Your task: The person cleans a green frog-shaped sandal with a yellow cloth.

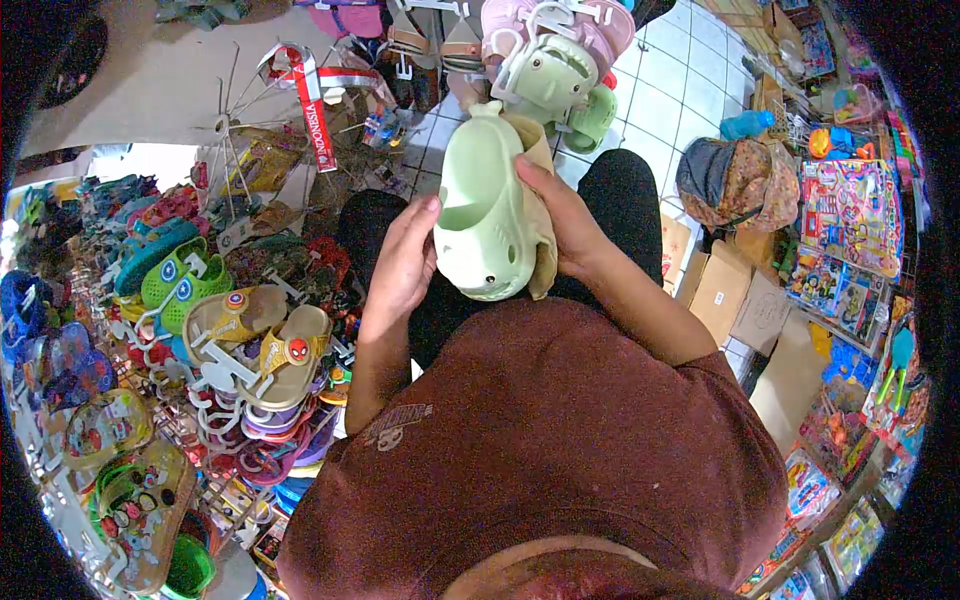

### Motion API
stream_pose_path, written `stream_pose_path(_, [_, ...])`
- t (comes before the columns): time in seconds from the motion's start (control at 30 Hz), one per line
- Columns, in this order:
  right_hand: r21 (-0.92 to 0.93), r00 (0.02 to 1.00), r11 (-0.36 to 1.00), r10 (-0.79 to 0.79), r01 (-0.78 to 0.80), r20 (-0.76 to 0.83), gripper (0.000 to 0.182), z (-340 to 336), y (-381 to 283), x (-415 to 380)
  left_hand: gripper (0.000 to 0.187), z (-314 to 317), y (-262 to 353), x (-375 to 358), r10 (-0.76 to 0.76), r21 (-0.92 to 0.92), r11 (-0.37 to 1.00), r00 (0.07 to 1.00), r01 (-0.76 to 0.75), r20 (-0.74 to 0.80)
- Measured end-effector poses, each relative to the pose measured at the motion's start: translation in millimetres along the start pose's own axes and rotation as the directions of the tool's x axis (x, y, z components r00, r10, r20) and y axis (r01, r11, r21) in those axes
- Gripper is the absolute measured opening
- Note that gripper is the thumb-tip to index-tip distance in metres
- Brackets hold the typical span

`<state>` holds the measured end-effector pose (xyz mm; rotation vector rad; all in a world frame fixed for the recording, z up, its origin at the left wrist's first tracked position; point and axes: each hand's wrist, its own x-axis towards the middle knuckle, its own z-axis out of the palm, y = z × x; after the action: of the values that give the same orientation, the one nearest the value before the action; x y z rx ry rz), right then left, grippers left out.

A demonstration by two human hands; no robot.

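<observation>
A pale green shark-shaped slipper [470, 190] is held over my lap, its eyed, rounded toe end towards me and its fin-like tail pointing away. Against its right side lies a tan piece [540, 250], perhaps the sole of a second slipper; most of it is hidden. My left hand [405, 255] is closed on the slipper's left edge near the toe. With the thumb on the slipper's right edge, my right hand [563, 218] grips both pieces, its fingers out of sight behind them. Beyond hang a similar green shark slipper [550, 75] and pink sandals [610, 35].
Many children's sandals [270, 345] on hangers are piled at the left. A bare wire rack [225, 125] and a red INDONESIA ribbon [312, 115] stand beyond them. On the right are caps [740, 180], open cardboard boxes [718, 285] and packaged toys [850, 215].
</observation>
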<state>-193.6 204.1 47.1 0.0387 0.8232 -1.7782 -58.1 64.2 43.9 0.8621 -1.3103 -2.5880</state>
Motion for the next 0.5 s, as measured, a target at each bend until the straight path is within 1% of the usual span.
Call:
stream_pose_path(0.07, [-0.021, 1.0, 1.0, -0.012, 0.012, -0.005, 0.05, 1, -1, -1, 0.04, -1, -1, -4, -0.012, -0.022, 1.0, 0.999, 0.013, 0.038])
stream_pose_path(0.17, [-0.088, 0.998, 0.995, -0.058, 0.057, -0.006, 0.051, 2, -2, -1, 0.042, 1, 0, -8, 0.124, -0.022, 0.992, 0.987, -0.122, 0.098])
stream_pose_path(0.27, [-0.162, 0.991, 0.978, -0.127, 0.13, 0.028, 0.055, 4, -3, -2, 0.049, -5, -6, -9, 0.171, -0.08, 0.983, 0.98, -0.163, 0.106])
stream_pose_path(0.33, [-0.217, 0.982, 0.957, -0.186, 0.19, 0.041, 0.059, 7, -4, -4, 0.054, -1, -1, -13, 0.15, -0.132, 0.982, 0.984, -0.138, 0.092])
stream_pose_path(0.37, [-0.251, 0.982, 0.949, -0.184, 0.19, 0.05, 0.06, 7, -4, -5, 0.056, 1, 0, -15, 0.139, -0.158, 0.98, 0.987, -0.124, 0.086])
stream_pose_path(0.47, [-0.33, 0.981, 0.923, -0.18, 0.196, 0.078, 0.063, 7, -5, -7, 0.06, -11, 2, -17, 0.08, -0.402, 0.915, 0.961, 0.035, 0.264])
stream_pose_path(0.5, [-0.343, 0.979, 0.917, -0.183, 0.202, 0.088, 0.063, 8, -4, -8, 0.055, -8, 2, -18, 0.086, -0.411, 0.912, 0.972, 0.013, 0.22])
